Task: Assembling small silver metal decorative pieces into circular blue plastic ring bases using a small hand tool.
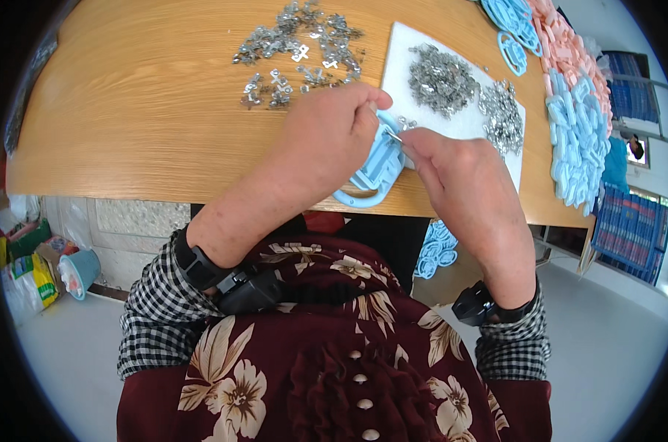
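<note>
A light blue plastic part (379, 163) with a looped end is gripped in my left hand (335, 127), over the table's near edge. My right hand (463, 163) pinches a thin metal piece (394, 136) between thumb and forefinger, its tip at the blue part's inner side. The rest of that piece is hidden by my fingers. Just beyond my hands lies a white foam sheet (459, 127) bearing a pile of small metal pieces (443, 79) and a second metal pile (502, 116). A few small metal bits (406, 124) lie on the sheet near my right fingertips.
Loose metal brackets (304, 44) are scattered on the wooden table (142, 110) at the far side. Along the right edge are heaped blue plastic parts (573, 140) and pink ones (562, 44). More blue parts (437, 250) sit below the table. A bucket (82, 271) stands at left.
</note>
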Demonstrator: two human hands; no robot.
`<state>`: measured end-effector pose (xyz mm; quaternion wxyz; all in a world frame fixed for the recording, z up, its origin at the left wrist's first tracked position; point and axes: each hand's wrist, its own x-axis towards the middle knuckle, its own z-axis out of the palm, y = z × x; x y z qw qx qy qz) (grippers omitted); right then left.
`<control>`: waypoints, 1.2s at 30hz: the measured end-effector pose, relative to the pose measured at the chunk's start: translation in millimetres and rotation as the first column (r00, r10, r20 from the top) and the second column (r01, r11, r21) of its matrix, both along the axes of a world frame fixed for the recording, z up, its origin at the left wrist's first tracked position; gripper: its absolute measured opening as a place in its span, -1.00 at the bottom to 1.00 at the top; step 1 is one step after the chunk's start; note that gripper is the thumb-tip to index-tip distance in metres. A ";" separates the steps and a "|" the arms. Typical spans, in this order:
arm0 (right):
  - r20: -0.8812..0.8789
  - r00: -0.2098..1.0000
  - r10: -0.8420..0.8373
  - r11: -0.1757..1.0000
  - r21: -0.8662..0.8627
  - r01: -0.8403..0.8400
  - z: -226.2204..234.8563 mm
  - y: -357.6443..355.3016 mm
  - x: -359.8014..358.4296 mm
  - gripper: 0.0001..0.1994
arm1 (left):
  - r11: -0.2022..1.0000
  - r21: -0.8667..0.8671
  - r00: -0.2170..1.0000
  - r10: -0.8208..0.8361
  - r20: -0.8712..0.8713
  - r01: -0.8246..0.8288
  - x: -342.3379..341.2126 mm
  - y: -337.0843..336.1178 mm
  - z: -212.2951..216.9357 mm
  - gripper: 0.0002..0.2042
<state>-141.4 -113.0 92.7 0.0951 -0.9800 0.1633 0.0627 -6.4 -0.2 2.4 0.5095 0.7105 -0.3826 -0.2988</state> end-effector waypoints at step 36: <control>0.113 0.727 -0.677 0.127 0.991 -0.036 -27.2 -0.5 -60.6 -0.75 | 0.949 -0.162 0.952 -0.289 -0.104 0.271 -22.9 3.8 40.1 -0.63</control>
